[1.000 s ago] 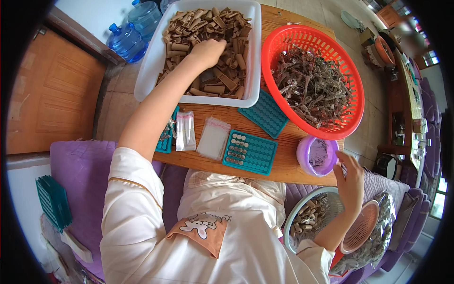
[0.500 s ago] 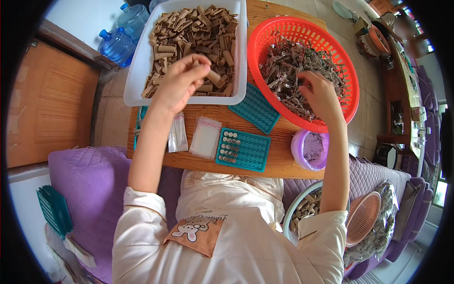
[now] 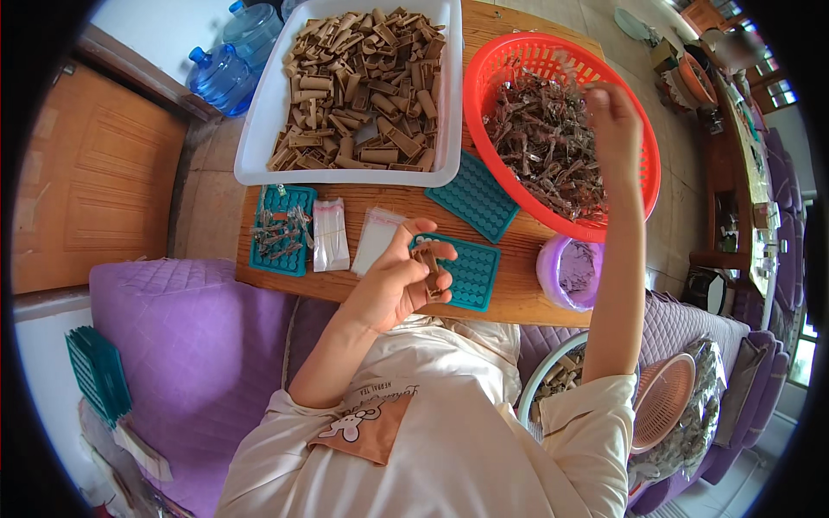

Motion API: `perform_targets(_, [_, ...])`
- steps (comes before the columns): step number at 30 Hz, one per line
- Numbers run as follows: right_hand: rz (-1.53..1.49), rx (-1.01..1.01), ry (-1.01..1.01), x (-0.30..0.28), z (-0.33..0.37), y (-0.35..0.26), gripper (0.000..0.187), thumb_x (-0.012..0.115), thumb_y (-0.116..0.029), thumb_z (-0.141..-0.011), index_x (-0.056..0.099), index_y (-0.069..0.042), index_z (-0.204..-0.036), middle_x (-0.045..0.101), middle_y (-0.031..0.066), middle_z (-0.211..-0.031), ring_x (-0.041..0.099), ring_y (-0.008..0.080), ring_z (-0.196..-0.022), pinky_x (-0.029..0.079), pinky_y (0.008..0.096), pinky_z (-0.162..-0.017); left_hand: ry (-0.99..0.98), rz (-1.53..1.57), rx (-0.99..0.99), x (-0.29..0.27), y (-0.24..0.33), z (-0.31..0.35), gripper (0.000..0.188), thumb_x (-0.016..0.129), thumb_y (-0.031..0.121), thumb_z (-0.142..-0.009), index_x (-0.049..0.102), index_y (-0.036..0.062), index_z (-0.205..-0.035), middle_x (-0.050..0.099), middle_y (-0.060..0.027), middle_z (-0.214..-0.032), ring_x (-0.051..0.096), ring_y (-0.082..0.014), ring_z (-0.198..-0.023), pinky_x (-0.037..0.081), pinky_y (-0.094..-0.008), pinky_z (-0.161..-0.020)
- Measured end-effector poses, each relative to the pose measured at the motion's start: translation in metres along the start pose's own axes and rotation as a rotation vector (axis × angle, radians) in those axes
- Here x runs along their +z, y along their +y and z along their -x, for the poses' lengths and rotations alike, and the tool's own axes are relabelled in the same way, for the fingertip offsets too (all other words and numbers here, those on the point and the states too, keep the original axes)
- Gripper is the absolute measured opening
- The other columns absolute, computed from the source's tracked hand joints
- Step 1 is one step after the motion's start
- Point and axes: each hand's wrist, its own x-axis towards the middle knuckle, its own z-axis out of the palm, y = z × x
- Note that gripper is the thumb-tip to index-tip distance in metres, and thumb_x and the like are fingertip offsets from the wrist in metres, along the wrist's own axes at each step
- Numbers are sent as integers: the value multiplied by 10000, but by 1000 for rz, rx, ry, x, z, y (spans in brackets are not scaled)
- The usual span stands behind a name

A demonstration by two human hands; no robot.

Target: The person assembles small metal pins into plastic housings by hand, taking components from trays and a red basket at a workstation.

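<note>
Teal tray [image 3: 471, 272] (left hand [image 3: 393, 289] overlaps it)

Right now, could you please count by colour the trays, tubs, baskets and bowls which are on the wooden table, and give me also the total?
Teal trays: 3 (left, partly behind the left hand, and beside the basket)
White tub: 1
Red basket: 1
Purple bowl: 1
Total: 6

You have a panelled wooden door [image 3: 108, 190] at nine o'clock, a white wall [image 3: 160, 52] at ten, tiled floor [image 3: 566, 15] at one, a bright window [image 3: 785, 106] at two and purple quilted seating [image 3: 186, 363] at eight.
</note>
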Motion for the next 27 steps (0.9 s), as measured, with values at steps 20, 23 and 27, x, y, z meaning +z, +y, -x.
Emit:
perform_targets(20, [39, 313, -285, -81, 15, -7, 221, 458, -223, -873, 563, -34, -917, 573, 18, -785, 554, 83, -724, 415, 195, -645, 54, -138, -101, -3, -21, 13, 376, 367, -85, -609, 413, 89, -940, 440, -43, -763, 424, -113, -615, 353, -221, -527])
perform_targets(23, [-466, 365, -362, -83, 21, -3, 222, 466, -223, -869, 556, -29, -927, 568, 13, -788, 552, 75, -712, 412, 184, -625, 62, -114, -96, -7, -24, 14, 376, 368, -89, -609, 418, 87, -937, 443, -39, -751, 423, -112, -611, 352, -219, -525])
perform_targets(27, [-219, 332, -331, -85, 13, 15, 225, 469, -231, -868, 550, -30, -927, 557, 9, -793, 543, 66, -673, 412, 180, -601, 65, -79, -104, -12, -27, 11, 369, 373, -90, -611, 426, 86, -931, 442, -39, -750, 418, -112, -607, 350, -216, -523])
